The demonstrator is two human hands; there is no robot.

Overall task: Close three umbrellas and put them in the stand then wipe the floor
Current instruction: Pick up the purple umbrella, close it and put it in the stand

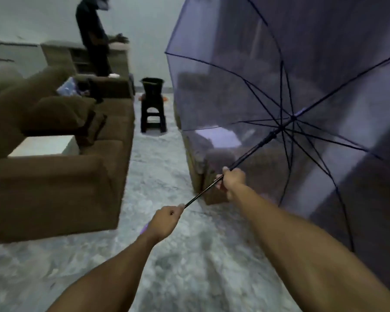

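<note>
Above the pale mottled floor (167, 255), on the right of the room, an open purple see-through umbrella (234, 70) was held out sideways, its canopy spread wide and turned toward the right wall. Its dark shaft (252, 152) ran on a slant from the lower left up to the hub where the ribs met. The shaft was gripped partway along by the right hand (231, 180), the fingers curled round it. The lower end of the umbrella was gripped by the left hand (167, 221), which was clenched round it, and a bit of purple handle (144, 229) could be seen below the wrist. Both forearms were stretched forward from the bottom of the view.

Through the canopy a brown sofa (223, 167) was dimly seen just behind the umbrella. On the left a second brown sofa (54, 188) was set along the open strip of floor, with cushions heaped on it. At the far end of that strip a black bucket (152, 85) was seen on top of a black stool (153, 119). Farther back, another person (92, 34) in dark clothes was seen beside a low cabinet (61, 55), blurred. Whether the floor was wet could not be told.
</note>
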